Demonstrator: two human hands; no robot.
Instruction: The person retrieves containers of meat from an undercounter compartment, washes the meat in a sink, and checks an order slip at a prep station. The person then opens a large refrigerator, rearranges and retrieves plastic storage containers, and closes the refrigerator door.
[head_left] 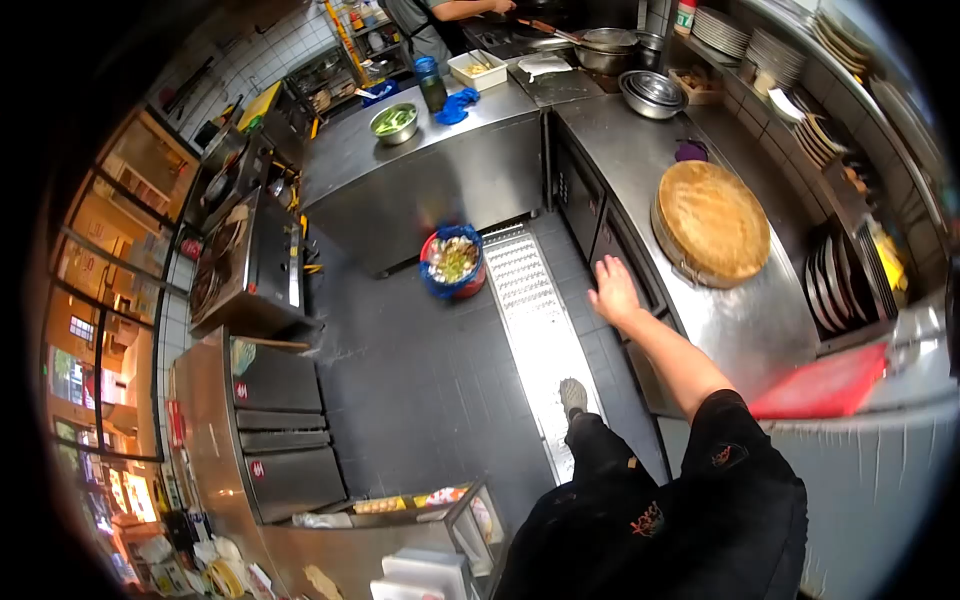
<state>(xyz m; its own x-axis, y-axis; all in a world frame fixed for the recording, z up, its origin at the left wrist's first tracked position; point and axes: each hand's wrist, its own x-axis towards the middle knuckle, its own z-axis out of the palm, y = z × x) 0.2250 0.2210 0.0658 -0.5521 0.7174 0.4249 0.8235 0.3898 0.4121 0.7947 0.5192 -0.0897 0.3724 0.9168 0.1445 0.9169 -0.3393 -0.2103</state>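
Note:
My right hand (pixel 615 292) reaches forward with its fingers spread and nothing in it. It hovers over the floor beside the drawer fronts (pixel 617 245) of the right-hand steel counter (pixel 730 325). On that counter, right of the hand, lies a thick round wooden chopping block (pixel 713 222) with a metal band around it. My left hand is out of view. Ahead and to the left of my hand, a red bin (pixel 470 288) with a blue liner stands on the floor, filled with food scraps.
A metal drain grate (pixel 530 300) runs along the dark floor under my foot. Steel fridge drawers (pixel 290 480) stand on the left. A bowl of green vegetables (pixel 394 122) sits on the far counter (pixel 330 160). Behind it, a person (pixel 425 25) works. Stacked plates (pixel 720 33) fill the right shelves.

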